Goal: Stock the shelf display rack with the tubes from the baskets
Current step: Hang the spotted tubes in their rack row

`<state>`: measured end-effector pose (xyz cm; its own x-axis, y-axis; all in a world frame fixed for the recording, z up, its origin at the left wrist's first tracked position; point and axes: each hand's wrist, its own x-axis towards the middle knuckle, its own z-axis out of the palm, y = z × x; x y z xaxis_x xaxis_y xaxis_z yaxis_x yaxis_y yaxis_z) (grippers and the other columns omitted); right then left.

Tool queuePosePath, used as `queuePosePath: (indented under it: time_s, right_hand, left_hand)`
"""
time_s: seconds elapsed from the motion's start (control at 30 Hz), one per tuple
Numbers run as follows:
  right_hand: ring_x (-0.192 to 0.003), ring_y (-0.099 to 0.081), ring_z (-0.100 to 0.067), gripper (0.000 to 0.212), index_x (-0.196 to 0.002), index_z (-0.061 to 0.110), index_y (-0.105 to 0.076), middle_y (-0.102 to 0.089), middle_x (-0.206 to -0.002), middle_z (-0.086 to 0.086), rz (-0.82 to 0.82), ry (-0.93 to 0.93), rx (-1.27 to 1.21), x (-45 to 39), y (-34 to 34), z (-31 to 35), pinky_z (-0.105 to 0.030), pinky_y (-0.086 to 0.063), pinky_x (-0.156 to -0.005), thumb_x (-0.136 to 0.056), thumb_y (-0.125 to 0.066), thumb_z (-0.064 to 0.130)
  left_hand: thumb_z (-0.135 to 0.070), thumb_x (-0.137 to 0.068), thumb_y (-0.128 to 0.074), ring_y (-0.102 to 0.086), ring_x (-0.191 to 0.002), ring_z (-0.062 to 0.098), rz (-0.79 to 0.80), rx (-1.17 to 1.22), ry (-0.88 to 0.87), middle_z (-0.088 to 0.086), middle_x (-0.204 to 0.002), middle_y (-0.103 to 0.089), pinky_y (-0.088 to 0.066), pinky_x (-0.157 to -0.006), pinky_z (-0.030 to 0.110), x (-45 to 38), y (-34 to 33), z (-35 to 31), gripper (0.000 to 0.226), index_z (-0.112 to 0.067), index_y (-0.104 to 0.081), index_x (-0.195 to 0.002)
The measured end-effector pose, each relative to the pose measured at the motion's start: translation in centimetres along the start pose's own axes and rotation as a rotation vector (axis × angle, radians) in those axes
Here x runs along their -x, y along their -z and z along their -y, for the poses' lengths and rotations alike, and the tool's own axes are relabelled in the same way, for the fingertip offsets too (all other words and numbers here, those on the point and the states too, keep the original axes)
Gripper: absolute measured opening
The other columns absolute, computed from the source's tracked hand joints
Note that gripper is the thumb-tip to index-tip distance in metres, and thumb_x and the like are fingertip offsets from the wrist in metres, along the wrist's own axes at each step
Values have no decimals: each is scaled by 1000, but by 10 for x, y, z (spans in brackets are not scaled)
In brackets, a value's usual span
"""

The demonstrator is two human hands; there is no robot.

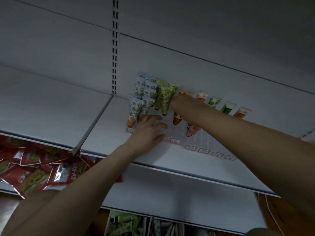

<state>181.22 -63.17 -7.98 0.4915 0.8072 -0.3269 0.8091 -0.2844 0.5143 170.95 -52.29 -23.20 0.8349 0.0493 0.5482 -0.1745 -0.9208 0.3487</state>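
White metal shelving fills the dim view, and on the upper shelf (pixel 153 160) a clear tiered rack (pixel 172 132) stands with red-edged price labels (pixel 175 141) along its front. Orange-print tubes (pixel 134 109) fill its left column, caps down, with green-print tubes (pixel 164 97) just beside them to the right. Single tubes stand in the back row farther right: a pink one (pixel 202 96), a leafy one (pixel 215 101), a green one (pixel 228 108) and a red-labelled one (pixel 242 112). The left hand (pixel 148 130) rests on the rack's front with fingers spread and relaxed, gripping nothing, its fingertips near the lowest orange tube. The right hand (pixel 183 103) reaches into the third column, beside the green tubes, with fingers curled around a red tube (pixel 177 119) whose lower end shows beneath the hand. A pink-patterned tube (pixel 192 130) stands in the next column, partly under the right forearm. On the lower shelf at left lies a heap of red snack packets (pixel 34 171). Below, at the bottom edge, more green-printed packs (pixel 126 223) sit in dividers.
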Motion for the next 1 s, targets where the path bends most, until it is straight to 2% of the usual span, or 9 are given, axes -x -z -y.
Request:
queuePosePath:
  time_s: [0.1,0.2,0.27,0.33,0.5,0.63,0.8,0.93,1.0]
  right_hand:
    - [-106,-57,-27,7,-99,0,-59,-58,-114,-20,38,-16,38,-1,-6,-2,-32,-43,-79,-94,-55,0]
    - [-104,-59,-28,15,-107,2,-60,-60,-114,-17,33,-21,17,0,-2,-3,-31,-41,-70,-93,-54,-1]
    - [-102,-59,-26,7,-99,6,-60,-60,-110,-12,4,3,57,0,0,-3,-30,-38,-67,-95,-58,11]
    - [-100,-59,-25,15,-86,9,-57,-59,-104,-9,-17,16,96,1,2,-4,-29,-34,-65,-96,-60,19]
    - [-109,-55,-27,23,-110,6,-62,-60,-117,-10,-46,-16,171,-6,-8,1,-31,-33,-71,-94,-63,22]
    - [-103,-56,-27,15,-102,9,-64,-63,-107,-8,-116,-63,190,-9,-11,4,-32,-32,-74,-90,-67,17]
    - [-105,-53,-27,7,-89,13,-62,-63,-105,-6,-161,-58,187,-10,-15,8,-36,-36,-90,-86,-66,9]
    - [-99,-56,-24,38,-62,18,-38,-61,-91,-3,-108,-6,157,-12,-11,5,-37,-31,-92,-82,-70,8]
    - [-100,-56,-24,33,-66,17,-43,-62,-93,-3,-96,6,147,-11,-8,4,-36,-31,-93,-82,-71,12]
  left_hand:
    - [-46,-85,-47,-49,-108,33,-9,7,3,12,-120,-61,-45,-87,41,0,-2,1,42,-18,-71,-106]
    - [-47,-85,-47,-46,-110,31,-20,-4,3,11,-120,-61,-44,-87,40,-1,-3,0,43,-19,-71,-106]
    - [-48,-84,-47,-44,-109,29,-36,-16,-4,11,-120,-61,-44,-86,40,-2,-3,0,42,-19,-70,-105]
    - [-48,-84,-48,-45,-109,30,-48,-20,-7,11,-120,-61,-44,-86,40,-1,-5,1,42,-19,-70,-105]
    - [-48,-83,-48,-38,-110,25,-50,-4,11,11,-120,-60,-44,-85,41,-2,-7,0,42,-20,-69,-105]
    - [-49,-83,-48,-39,-110,27,-26,-2,29,10,-120,-59,-45,-86,44,-3,-8,0,41,-20,-68,-105]
    - [-47,-84,-48,-41,-111,28,-7,5,38,11,-121,-59,-45,-87,45,-2,-7,-1,40,-20,-68,-105]
    - [-47,-85,-47,-39,-112,27,3,9,44,11,-121,-59,-44,-88,44,-2,-4,-3,41,-19,-68,-106]
    - [-47,-85,-47,-40,-112,28,2,11,51,11,-122,-59,-44,-88,44,-2,-2,-4,42,-19,-68,-107]
